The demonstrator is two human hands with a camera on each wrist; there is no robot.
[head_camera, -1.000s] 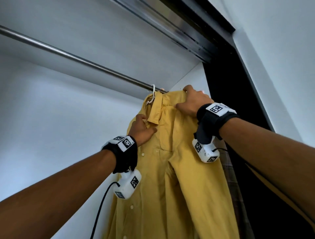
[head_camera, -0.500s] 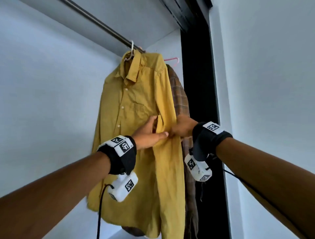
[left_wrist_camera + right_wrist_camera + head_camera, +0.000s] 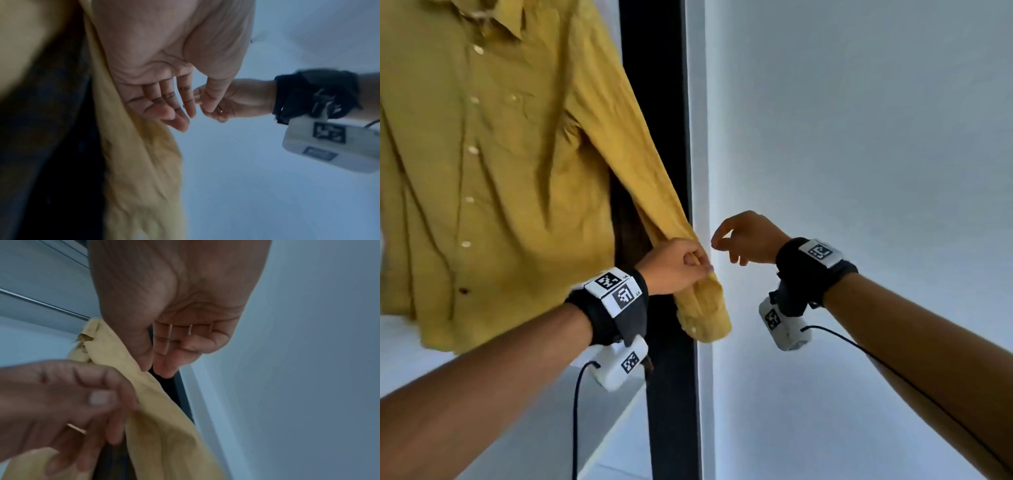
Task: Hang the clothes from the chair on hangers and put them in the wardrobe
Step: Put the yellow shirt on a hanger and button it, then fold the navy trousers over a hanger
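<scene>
The wardrobe (image 3: 657,137) already holds the yellow shirt (image 3: 482,154), which hangs inside it with a darker garment (image 3: 625,219) just behind; the hanger itself is out of view. The step in hand looks like tidying the hung shirt. Beside the wardrobe's dark edge, the left hand (image 3: 676,265) pinches the sleeve (image 3: 654,205) near its cuff, while the right hand (image 3: 746,238) hovers just beside it, loosely curled and holding nothing. The likely next move is to let the sleeve fall straight.
</scene>
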